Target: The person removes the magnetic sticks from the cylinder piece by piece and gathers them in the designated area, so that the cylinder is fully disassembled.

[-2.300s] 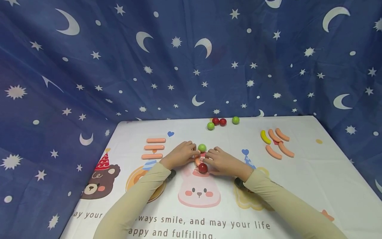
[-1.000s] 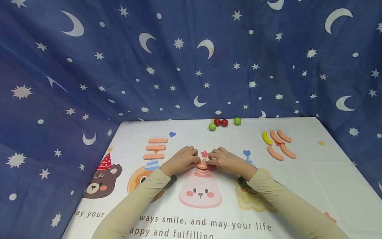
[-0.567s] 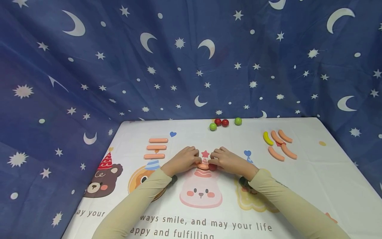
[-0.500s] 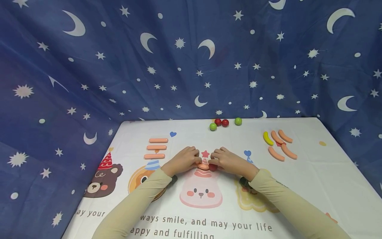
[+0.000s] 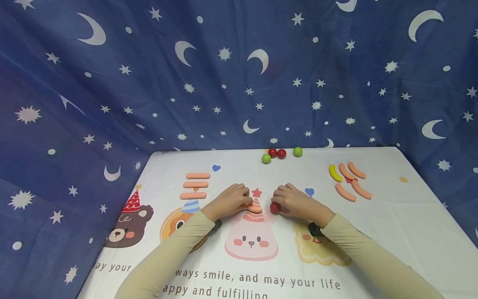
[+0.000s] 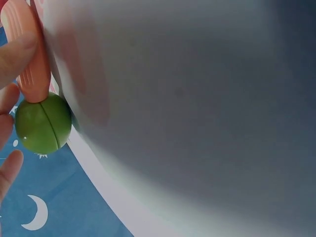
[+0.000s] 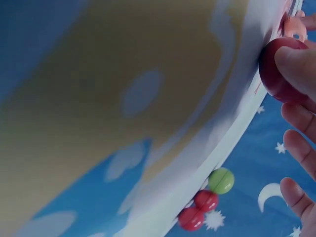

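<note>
Near the table's middle, my left hand [image 5: 232, 200] pinches a curved toy sausage [image 5: 254, 208] lying sideways. In the left wrist view the thumb lies on the sausage [image 6: 35, 64], and a green ball [image 6: 43, 123] is fixed to one end. That green ball is hidden behind the left hand in the head view. To the right, my right hand [image 5: 298, 202] pinches a red ball [image 5: 275, 207], with the thumb on it in the right wrist view. A gap separates the red ball from the sausage's free end, where a small hole [image 7: 296, 35] shows.
Three straight sausages [image 5: 196, 185] lie in a column at the left. Curved sausages [image 5: 361, 189] and one yellow curved piece [image 5: 335, 173] lie at the right. Red balls [image 5: 281, 154] and green balls [image 5: 297, 152] sit by the back edge, before a blue star-patterned curtain [image 5: 209, 83].
The joined green ball, sausage and red ball were turned sideways first. Since half a second ago the red ball has come away from the sausage, moving right with my right hand. The left hand stays put.
</note>
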The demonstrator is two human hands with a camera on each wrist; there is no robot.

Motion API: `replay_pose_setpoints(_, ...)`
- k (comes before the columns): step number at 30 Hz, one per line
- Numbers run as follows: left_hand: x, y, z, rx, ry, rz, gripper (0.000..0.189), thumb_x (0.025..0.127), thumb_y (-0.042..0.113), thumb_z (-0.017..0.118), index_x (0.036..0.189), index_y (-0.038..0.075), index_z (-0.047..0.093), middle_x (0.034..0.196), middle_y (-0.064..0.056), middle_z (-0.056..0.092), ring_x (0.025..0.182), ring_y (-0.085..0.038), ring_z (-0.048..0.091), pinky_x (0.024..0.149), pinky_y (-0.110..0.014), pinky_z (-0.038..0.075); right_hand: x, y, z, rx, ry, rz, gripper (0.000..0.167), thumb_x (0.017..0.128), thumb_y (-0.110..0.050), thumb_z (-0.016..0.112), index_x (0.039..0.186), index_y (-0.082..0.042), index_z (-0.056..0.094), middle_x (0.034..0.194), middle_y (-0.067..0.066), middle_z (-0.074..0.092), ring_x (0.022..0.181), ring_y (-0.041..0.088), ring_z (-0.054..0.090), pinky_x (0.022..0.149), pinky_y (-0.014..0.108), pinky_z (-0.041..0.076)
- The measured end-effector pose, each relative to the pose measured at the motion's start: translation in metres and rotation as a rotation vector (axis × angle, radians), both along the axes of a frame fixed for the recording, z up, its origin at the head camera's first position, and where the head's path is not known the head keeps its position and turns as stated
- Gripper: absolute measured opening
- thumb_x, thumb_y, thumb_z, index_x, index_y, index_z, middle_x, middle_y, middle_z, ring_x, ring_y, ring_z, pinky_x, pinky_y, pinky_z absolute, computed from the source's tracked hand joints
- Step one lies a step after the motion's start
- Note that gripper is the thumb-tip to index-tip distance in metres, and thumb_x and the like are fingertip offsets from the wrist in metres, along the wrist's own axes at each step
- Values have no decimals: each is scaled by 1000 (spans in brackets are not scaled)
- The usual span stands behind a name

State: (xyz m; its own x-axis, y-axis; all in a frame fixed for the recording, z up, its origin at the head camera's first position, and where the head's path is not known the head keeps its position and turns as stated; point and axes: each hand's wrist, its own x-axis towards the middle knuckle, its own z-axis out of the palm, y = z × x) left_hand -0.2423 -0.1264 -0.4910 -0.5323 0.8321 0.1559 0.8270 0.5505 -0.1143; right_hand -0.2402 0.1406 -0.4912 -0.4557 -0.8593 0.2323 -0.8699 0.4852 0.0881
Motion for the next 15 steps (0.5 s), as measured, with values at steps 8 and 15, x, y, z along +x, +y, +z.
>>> replay_pose_setpoints(8, 0, 1, 0, 5, -3, -4, 12, 82, 29, 71, 94, 26, 70, 87, 6, 58, 82, -12, 48, 80, -26, 43, -8, 18, -3, -91, -41, -56, 38, 67, -29, 82, 97, -10, 68, 91, 0, 65, 90, 18, 55, 80, 37, 44)
replay_pose_setpoints(15, 0, -1, -1, 19, 4, -7, 11, 81, 28, 72, 92, 26, 70, 85, 5, 56, 80, -13, 46, 78, -26, 42, -19, 14, -2, -102, -106, -138, 38, 69, -30, 81, 99, -11, 69, 93, 2, 65, 92, 19, 54, 80, 38, 42)
